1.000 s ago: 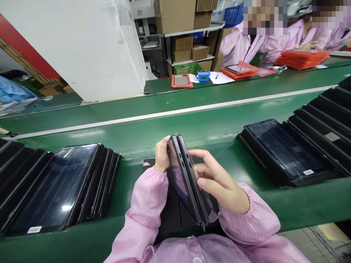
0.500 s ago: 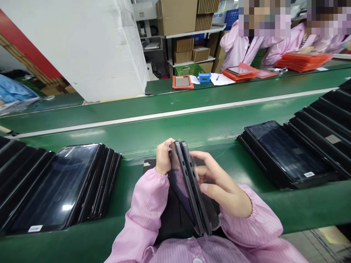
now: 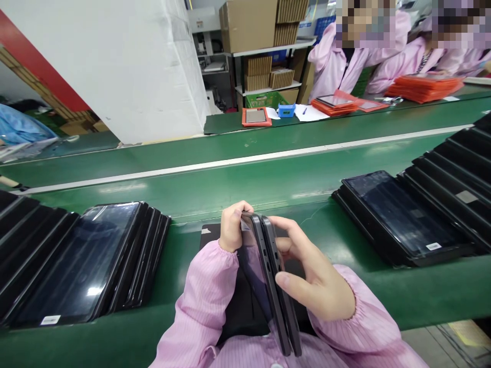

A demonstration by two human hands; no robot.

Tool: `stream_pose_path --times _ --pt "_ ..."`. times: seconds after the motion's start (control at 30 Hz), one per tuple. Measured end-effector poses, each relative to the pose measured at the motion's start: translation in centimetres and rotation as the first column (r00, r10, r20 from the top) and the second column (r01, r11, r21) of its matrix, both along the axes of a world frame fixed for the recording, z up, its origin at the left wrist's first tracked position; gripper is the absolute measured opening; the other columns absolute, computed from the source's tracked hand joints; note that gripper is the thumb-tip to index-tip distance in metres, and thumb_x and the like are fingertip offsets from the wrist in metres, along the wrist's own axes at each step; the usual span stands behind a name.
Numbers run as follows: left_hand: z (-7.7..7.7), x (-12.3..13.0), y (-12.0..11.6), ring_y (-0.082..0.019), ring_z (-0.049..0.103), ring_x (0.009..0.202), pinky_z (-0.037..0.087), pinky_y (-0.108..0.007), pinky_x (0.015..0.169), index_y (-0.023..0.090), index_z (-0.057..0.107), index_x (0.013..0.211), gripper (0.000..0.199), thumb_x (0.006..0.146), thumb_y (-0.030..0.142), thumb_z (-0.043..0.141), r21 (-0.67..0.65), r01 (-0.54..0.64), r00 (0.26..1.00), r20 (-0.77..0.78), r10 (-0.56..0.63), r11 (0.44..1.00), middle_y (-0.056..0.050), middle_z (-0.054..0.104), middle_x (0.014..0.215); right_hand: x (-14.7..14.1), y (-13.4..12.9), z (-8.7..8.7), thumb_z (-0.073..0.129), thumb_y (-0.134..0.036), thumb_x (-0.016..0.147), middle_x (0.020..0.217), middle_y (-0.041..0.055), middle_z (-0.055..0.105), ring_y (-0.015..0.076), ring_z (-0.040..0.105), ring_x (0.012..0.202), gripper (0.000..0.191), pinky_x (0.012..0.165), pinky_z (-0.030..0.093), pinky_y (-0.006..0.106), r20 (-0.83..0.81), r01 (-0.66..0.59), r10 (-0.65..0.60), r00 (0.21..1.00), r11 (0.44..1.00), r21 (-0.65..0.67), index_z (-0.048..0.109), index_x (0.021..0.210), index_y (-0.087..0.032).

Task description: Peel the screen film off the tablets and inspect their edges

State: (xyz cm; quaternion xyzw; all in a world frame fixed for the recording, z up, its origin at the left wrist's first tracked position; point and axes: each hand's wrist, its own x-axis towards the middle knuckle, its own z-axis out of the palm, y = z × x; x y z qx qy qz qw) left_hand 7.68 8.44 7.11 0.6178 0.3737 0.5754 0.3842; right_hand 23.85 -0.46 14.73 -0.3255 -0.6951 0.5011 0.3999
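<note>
Two dark tablets (image 3: pixel 270 276) stand on edge side by side, close together, in front of my body. My left hand (image 3: pixel 233 225) is wrapped round the far left corner of the pair, thumb on top. On the right side, my right hand (image 3: pixel 310 271) holds the right tablet, thumb near its edge and fingers behind it. The left tablet's glossy screen faces left. Beneath them lies a black mat (image 3: pixel 238 312) on the green bench (image 3: pixel 184 255).
Overlapping tablets (image 3: pixel 80 260) lean in a row at the left, and more tablets (image 3: pixel 402 214) at the right. Across a white strip (image 3: pixel 230 162), orange-wrapped stacks (image 3: pixel 422 88) and a blue box (image 3: pixel 286 110) stand near people in pink.
The pair of tablets has moved a little nearer to my body and to the right, with both hands following. Across the bench, a person's arm has risen.
</note>
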Motion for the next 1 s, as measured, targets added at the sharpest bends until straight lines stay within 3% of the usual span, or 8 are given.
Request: stream_pose_path --times 0.13,0.23,0.43,0.63,0.83,1.0 --pt "-0.2 0.0 0.0 -0.016 0.044 0.057 0.030 -0.032 0.052 0.022 0.049 0.061 0.062 0.090 0.074 0.029 0.006 -0.001 1.000 0.017 0.001 1.000 -0.002 0.046 0.058 -0.4 -0.4 0.1 0.061 -0.020 0.082 0.067 -0.0063 0.054 0.0182 0.061 0.068 0.068 0.063 0.049 0.031 0.068 0.040 -0.041 0.997 0.999 0.014 0.029 0.142 -0.026" --pt "-0.3 0.0 0.1 -0.017 0.044 0.057 0.030 -0.032 0.051 0.022 0.049 0.061 0.064 0.089 0.075 0.028 -0.006 -0.005 1.000 0.016 0.005 1.000 -0.003 0.048 0.059 -0.6 -0.5 0.1 0.069 -0.026 0.078 0.075 -0.0031 0.060 0.0210 0.064 0.073 0.081 0.067 0.053 0.035 0.115 0.053 -0.056 0.992 0.998 0.028 0.026 0.146 -0.024" --pt "-0.9 0.2 0.3 -0.016 0.045 0.055 0.032 -0.032 0.053 0.022 0.053 0.065 0.062 0.093 0.070 0.026 0.002 -0.059 0.998 -0.019 0.059 0.998 -0.002 0.051 0.058 0.8 0.3 0.4 0.071 -0.023 0.078 0.085 0.0011 0.065 0.0229 0.067 0.082 0.089 0.076 0.057 0.037 0.195 -0.007 -0.001 0.981 0.999 0.040 0.023 0.152 -0.021" --pt "-0.9 0.1 0.5 -0.016 0.048 0.060 0.031 -0.032 0.058 0.021 0.055 0.069 0.059 0.098 0.063 0.024 0.065 -0.211 0.969 -0.118 0.218 0.975 0.000 0.052 0.061 3.5 2.3 0.0 0.064 -0.035 0.090 0.105 0.0091 0.068 0.0220 0.068 0.094 0.065 0.082 0.058 0.034 0.172 -0.082 0.084 0.982 0.996 -0.016 0.039 0.147 -0.015" --pt "-0.9 -0.1 1.3 -0.016 0.050 0.062 0.033 -0.031 0.062 0.022 0.055 0.071 0.058 0.099 0.061 0.022 0.065 -0.253 0.952 -0.161 0.261 0.965 0.001 0.053 0.063 3.7 3.5 -0.8 0.042 -0.043 0.102 0.117 0.0098 0.070 0.0264 0.061 0.121 0.048 0.102 0.052 0.044 0.173 0.042 -0.039 0.984 0.999 -0.019 0.053 0.140 -0.017" --pt "-0.9 -0.2 1.3 -0.016 0.050 0.061 0.034 -0.031 0.061 0.022 0.055 0.070 0.058 0.099 0.060 0.022 0.045 -0.264 0.951 -0.154 0.268 0.964 0.000 0.055 0.062 3.1 3.5 -0.9 0.039 -0.036 0.103 0.132 0.0093 0.066 0.0254 0.061 0.123 0.042 0.108 0.047 0.045 0.195 0.112 -0.113 0.974 0.994 0.018 0.059 0.135 -0.018"
